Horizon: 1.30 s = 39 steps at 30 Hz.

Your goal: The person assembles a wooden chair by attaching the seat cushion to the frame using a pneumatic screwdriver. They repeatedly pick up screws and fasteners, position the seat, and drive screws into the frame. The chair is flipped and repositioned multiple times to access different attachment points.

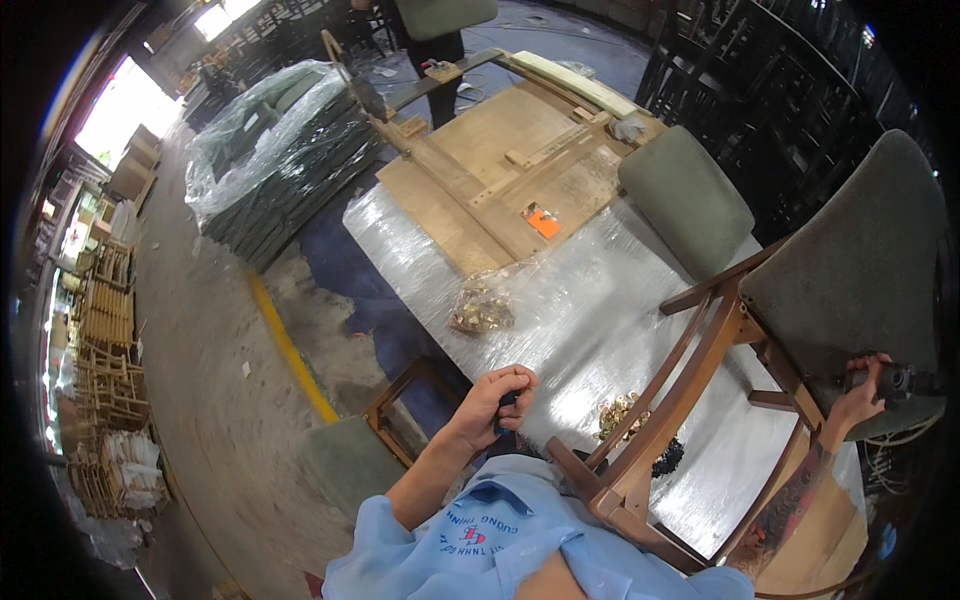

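Observation:
My left hand (503, 402) is closed in front of my blue shirt, around a small dark object (508, 399) mostly hidden by the fingers. At the far right, my right hand (868, 388) grips a dark tool with a rounded body (905, 382), against the grey-green padding of a chair. That brown wooden chair (690, 385) lies tipped on a film-covered table (400, 245), its frame between my two arms. Beside the frame are a heap of gold-coloured metal fittings (618, 416) and a pile of small black pieces (668, 458).
A clear bag of fittings (482, 308) lies on the table, near a wooden jig board (480, 150) and a grey-green cushion (688, 200). Film-wrapped panels (290, 150) stand left. Another chair (350, 460) is by my left elbow. A person (445, 80) stands beyond the table.

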Each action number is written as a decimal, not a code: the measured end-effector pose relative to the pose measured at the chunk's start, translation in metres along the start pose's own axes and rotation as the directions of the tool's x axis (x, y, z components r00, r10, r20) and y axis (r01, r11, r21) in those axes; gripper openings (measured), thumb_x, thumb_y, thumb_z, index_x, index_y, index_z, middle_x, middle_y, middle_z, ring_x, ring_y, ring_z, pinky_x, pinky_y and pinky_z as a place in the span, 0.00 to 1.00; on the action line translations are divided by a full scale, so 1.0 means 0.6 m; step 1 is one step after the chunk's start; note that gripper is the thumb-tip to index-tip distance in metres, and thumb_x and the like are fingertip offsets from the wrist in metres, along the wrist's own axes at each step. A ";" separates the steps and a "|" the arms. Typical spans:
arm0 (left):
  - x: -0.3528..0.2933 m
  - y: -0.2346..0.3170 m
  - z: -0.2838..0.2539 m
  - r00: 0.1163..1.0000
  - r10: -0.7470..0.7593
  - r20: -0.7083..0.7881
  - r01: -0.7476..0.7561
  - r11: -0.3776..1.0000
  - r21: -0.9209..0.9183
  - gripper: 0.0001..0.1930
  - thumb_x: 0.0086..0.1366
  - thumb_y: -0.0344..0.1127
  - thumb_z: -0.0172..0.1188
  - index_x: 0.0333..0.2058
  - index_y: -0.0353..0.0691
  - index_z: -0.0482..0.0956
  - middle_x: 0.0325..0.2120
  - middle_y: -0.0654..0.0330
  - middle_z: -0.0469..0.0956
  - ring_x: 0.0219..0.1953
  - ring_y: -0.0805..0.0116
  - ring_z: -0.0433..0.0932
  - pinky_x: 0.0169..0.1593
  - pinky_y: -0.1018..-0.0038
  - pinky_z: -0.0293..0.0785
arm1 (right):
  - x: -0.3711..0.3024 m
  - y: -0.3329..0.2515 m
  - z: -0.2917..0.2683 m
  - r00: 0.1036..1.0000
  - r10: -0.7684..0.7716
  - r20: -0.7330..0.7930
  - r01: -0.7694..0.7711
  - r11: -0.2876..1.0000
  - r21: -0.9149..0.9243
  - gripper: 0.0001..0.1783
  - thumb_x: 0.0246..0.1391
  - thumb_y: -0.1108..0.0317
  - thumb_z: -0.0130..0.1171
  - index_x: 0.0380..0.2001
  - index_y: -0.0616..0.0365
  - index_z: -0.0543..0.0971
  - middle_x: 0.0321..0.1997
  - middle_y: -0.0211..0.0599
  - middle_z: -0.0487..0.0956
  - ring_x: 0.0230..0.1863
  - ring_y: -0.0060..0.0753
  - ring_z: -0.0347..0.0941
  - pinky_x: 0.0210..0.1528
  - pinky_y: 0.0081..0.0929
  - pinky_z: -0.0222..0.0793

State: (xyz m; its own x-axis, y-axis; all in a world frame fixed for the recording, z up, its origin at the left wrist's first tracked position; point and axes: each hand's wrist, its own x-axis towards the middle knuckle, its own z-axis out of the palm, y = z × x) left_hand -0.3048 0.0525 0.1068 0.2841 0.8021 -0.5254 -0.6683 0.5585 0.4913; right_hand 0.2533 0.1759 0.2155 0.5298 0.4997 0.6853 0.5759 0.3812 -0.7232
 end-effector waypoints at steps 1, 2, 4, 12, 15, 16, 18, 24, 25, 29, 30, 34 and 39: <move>-0.007 -0.006 -0.002 1.000 0.017 0.001 -0.017 1.000 -0.014 0.06 0.68 0.33 0.53 0.36 0.38 0.74 0.20 0.66 0.69 0.16 0.84 0.58 0.17 0.84 0.56 | 0.001 0.001 0.003 1.000 0.013 -0.008 -0.013 1.000 -0.015 0.08 0.51 0.75 0.56 0.36 0.64 0.79 0.27 0.34 0.76 0.30 0.29 0.72 0.38 0.29 0.68; -0.015 -0.012 -0.006 0.999 0.046 0.004 -0.045 0.999 -0.018 0.06 0.68 0.33 0.53 0.35 0.38 0.74 0.19 0.66 0.69 0.16 0.83 0.58 0.17 0.84 0.56 | -0.001 0.002 0.005 1.000 0.028 -0.012 -0.029 0.999 -0.032 0.10 0.50 0.74 0.55 0.35 0.65 0.80 0.26 0.33 0.77 0.32 0.28 0.73 0.42 0.29 0.68; -0.021 -0.007 -0.005 0.994 0.104 0.026 -0.103 0.995 -0.010 0.06 0.67 0.33 0.54 0.34 0.38 0.74 0.19 0.66 0.69 0.16 0.83 0.59 0.18 0.83 0.56 | 0.003 0.010 0.007 0.999 -0.040 -0.028 0.038 0.998 -0.056 0.11 0.50 0.74 0.56 0.37 0.65 0.80 0.26 0.32 0.77 0.31 0.27 0.72 0.40 0.27 0.67; -0.072 0.025 0.105 0.764 0.603 0.231 -0.626 0.779 0.038 0.06 0.67 0.32 0.58 0.33 0.36 0.76 0.19 0.65 0.70 0.15 0.79 0.62 0.19 0.81 0.57 | -0.015 -0.008 0.020 0.994 0.103 -0.039 -0.094 0.979 0.180 0.10 0.55 0.75 0.59 0.42 0.65 0.80 0.29 0.33 0.77 0.28 0.25 0.72 0.32 0.24 0.68; -0.131 0.053 0.199 0.314 0.830 0.461 -0.946 0.233 0.226 0.07 0.66 0.34 0.62 0.34 0.35 0.77 0.17 0.64 0.70 0.16 0.77 0.67 0.20 0.82 0.59 | -0.017 -0.006 0.044 0.996 0.070 -0.050 -0.058 0.973 0.222 0.08 0.53 0.76 0.59 0.38 0.65 0.79 0.28 0.34 0.77 0.25 0.26 0.71 0.28 0.26 0.68; -0.157 0.062 0.238 0.085 0.823 0.561 -0.967 -0.066 0.244 0.08 0.66 0.35 0.63 0.34 0.35 0.78 0.16 0.64 0.69 0.17 0.77 0.69 0.20 0.81 0.60 | -0.017 -0.012 0.054 0.992 0.116 -0.057 -0.097 0.962 0.257 0.08 0.53 0.77 0.59 0.37 0.65 0.79 0.28 0.34 0.76 0.25 0.26 0.71 0.28 0.26 0.68; -0.194 0.080 0.276 -0.140 0.609 0.781 -0.959 -0.279 0.045 0.09 0.59 0.36 0.67 0.33 0.37 0.80 0.15 0.66 0.67 0.16 0.75 0.68 0.19 0.80 0.60 | -0.016 -0.031 0.047 0.979 0.182 -0.098 -0.144 0.940 0.308 0.07 0.53 0.77 0.60 0.37 0.65 0.79 0.27 0.33 0.76 0.25 0.25 0.71 0.27 0.26 0.68; -0.228 0.065 0.328 -0.464 0.272 0.843 -0.746 -0.634 -0.205 0.09 0.63 0.40 0.63 0.35 0.42 0.78 0.15 0.65 0.66 0.16 0.71 0.62 0.18 0.75 0.62 | -0.016 -0.048 0.043 0.992 0.118 -0.048 -0.103 0.963 0.248 0.04 0.53 0.77 0.60 0.34 0.64 0.79 0.25 0.34 0.76 0.23 0.25 0.71 0.24 0.25 0.67; -0.233 0.062 0.338 -0.482 0.268 0.834 -0.724 -0.659 -0.206 0.10 0.62 0.41 0.64 0.32 0.41 0.78 0.15 0.65 0.64 0.15 0.73 0.60 0.17 0.75 0.61 | -0.018 -0.047 0.049 0.993 0.103 -0.057 -0.083 0.959 0.271 0.04 0.53 0.77 0.60 0.34 0.64 0.79 0.25 0.34 0.76 0.22 0.25 0.71 0.24 0.25 0.66; -0.251 0.034 0.346 -0.408 0.378 0.831 -0.759 -0.646 -0.080 0.11 0.66 0.44 0.59 0.30 0.43 0.77 0.18 0.66 0.67 0.13 0.74 0.60 0.17 0.76 0.60 | -0.024 -0.068 0.050 0.985 0.170 0.002 -0.167 0.969 0.182 0.06 0.55 0.74 0.60 0.36 0.61 0.80 0.26 0.32 0.78 0.24 0.23 0.73 0.26 0.22 0.67; -0.251 0.032 0.340 -0.388 0.358 0.850 -0.771 -0.630 -0.086 0.13 0.69 0.46 0.56 0.31 0.44 0.78 0.19 0.66 0.68 0.12 0.74 0.60 0.17 0.76 0.59 | -0.023 -0.065 0.044 0.981 0.193 0.022 -0.194 0.968 0.161 0.07 0.56 0.72 0.60 0.38 0.60 0.81 0.29 0.31 0.79 0.26 0.22 0.74 0.28 0.21 0.68; -0.263 0.021 0.355 -0.405 0.307 0.861 -0.637 -0.770 -0.025 0.10 0.63 0.45 0.58 0.29 0.46 0.77 0.19 0.67 0.66 0.13 0.74 0.59 0.19 0.74 0.61 | -0.025 -0.075 0.057 0.988 0.137 -0.071 -0.109 0.943 0.314 0.03 0.53 0.76 0.60 0.32 0.63 0.77 0.21 0.32 0.75 0.19 0.27 0.72 0.23 0.24 0.66; -0.284 0.015 0.340 -0.282 0.274 0.919 -0.630 -0.776 0.038 0.09 0.64 0.45 0.54 0.29 0.51 0.77 0.20 0.69 0.66 0.13 0.75 0.58 0.20 0.72 0.60 | -0.028 -0.089 0.059 0.993 0.106 -0.053 -0.087 0.955 0.283 0.02 0.52 0.77 0.59 0.30 0.61 0.77 0.21 0.33 0.76 0.19 0.27 0.73 0.23 0.24 0.67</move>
State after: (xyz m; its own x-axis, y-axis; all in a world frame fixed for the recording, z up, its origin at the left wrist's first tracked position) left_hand -0.2191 -0.0360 0.3424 0.3686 0.1212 0.9217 0.3653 -0.9306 -0.0237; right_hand 0.1917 0.1744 0.2394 0.6198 0.4957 0.6084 0.3275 0.5411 -0.7746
